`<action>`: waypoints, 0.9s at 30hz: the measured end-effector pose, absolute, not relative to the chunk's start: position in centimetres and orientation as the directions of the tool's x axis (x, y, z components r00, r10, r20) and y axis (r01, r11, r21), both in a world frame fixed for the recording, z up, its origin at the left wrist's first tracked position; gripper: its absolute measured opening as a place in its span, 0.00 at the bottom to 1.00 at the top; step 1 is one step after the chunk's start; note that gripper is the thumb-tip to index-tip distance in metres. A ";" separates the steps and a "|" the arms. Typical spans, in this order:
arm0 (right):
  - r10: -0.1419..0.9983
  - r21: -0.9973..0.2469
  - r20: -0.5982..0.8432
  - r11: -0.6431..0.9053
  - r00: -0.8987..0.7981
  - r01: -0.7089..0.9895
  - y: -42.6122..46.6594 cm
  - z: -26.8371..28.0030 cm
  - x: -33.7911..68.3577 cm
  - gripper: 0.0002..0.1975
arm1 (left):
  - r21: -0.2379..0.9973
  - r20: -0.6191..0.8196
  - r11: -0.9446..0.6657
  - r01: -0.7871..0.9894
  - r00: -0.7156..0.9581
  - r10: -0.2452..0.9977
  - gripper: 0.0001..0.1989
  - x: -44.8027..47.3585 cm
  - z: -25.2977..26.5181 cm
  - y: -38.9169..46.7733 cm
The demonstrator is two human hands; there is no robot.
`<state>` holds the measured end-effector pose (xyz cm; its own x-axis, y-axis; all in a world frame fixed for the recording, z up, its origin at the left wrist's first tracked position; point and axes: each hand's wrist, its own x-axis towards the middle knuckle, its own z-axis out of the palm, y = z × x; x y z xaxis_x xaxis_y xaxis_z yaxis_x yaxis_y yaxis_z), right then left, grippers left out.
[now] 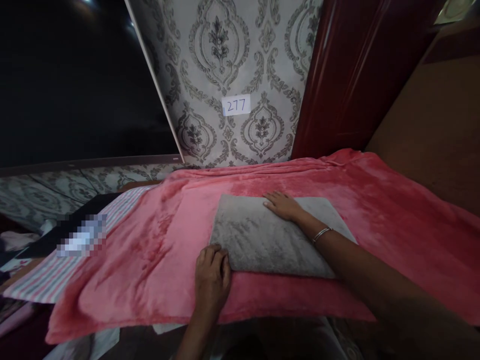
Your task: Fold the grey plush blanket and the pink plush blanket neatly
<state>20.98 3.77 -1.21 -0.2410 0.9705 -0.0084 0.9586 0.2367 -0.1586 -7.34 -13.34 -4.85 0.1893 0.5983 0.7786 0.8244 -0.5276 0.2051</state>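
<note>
A grey plush cloth [262,240], roughly rectangular, lies flat on a pink blanket [180,215]. My left hand [212,272] is at the cloth's near left corner, its fingers curled over the edge and closed on it; the fingertips are partly hidden. Toward the cloth's far edge, my right hand [282,205] rests palm down with its fingers stretched out. A silver bangle [321,234] circles the right wrist, and that forearm crosses over the cloth's right part, covering some of it.
A large dark screen [82,85] stands at the left. Patterned wallpaper bears a paper label reading 277 [236,105]. Dark red wood panelling [337,75] rises behind on the right, beside a brown board [431,110]. A striped cloth [41,280] sticks out from under the blanket at left.
</note>
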 end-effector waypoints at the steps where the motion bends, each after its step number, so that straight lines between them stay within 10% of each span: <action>1: 0.979 -0.159 -0.011 0.199 -0.203 0.967 3.9 -1.2 21.6 0.31 | 0.213 0.777 -0.529 0.821 0.186 0.602 0.07 -7.4 -4.9 -13.3; 12: 0.995 -0.187 0.035 0.100 -0.095 0.977 0.8 0.9 22.2 0.31 | 0.217 0.775 -0.542 0.812 0.194 0.601 0.06 -7.7 -4.9 -12.9; 18: 0.825 -0.186 0.115 0.565 -0.553 0.804 -7.0 -1.5 20.8 0.33 | 0.211 0.766 -0.538 0.816 0.204 0.610 0.06 -7.6 -4.7 -12.6; 27: 0.999 -0.201 0.036 0.003 0.005 0.980 -5.5 -2.0 33.0 0.32 | 0.186 0.764 -0.527 0.829 0.215 0.608 0.07 -7.5 -4.5 -12.3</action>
